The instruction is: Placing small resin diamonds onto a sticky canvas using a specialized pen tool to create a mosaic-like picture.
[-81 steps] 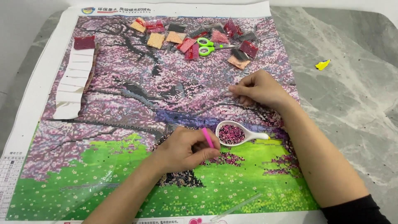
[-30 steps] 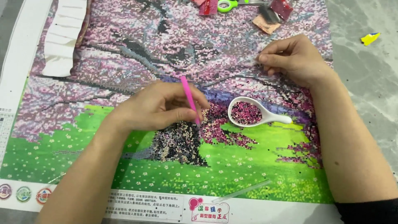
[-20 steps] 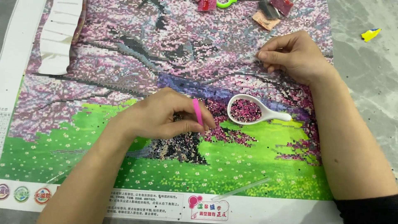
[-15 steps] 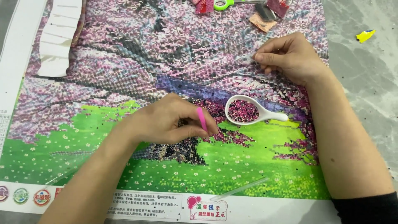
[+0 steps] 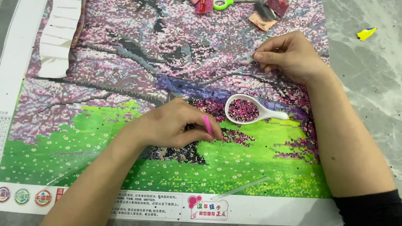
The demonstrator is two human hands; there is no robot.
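1. Since the frame a second back, the left hand [image 5: 176, 125] has tipped the pink pen [image 5: 207, 124] from nearly upright to a low slant and carried its tip a little nearer and rightward; the view has shifted slightly too.
2. The left hand is curled closed round the pen, thumb and forefinger pinching it, tip down on the canvas [image 5: 125, 83] among the dark pink beads just near-left of the white spoon-shaped tray [image 5: 276, 114].
3. The right hand [image 5: 289, 56] rests on the far right of the canvas, fingers drawn together. They seem to pinch the edge of a clear film; I cannot tell for certain.
4. The tray lies between the hands, apart from both, its bowl holding pink and dark beads.
5. Judged from this, the step in hand is pressing one bead into place on the printed grid.
6. The next move calls for a clean lift of the pen, a light touch on a single bead in the tray, and a square set-down beside the last.
7. Far off lie the green scissors [image 5: 222, 4] and bead packets [image 5: 268, 12]; a clear strip [image 5: 240, 189] lies near.
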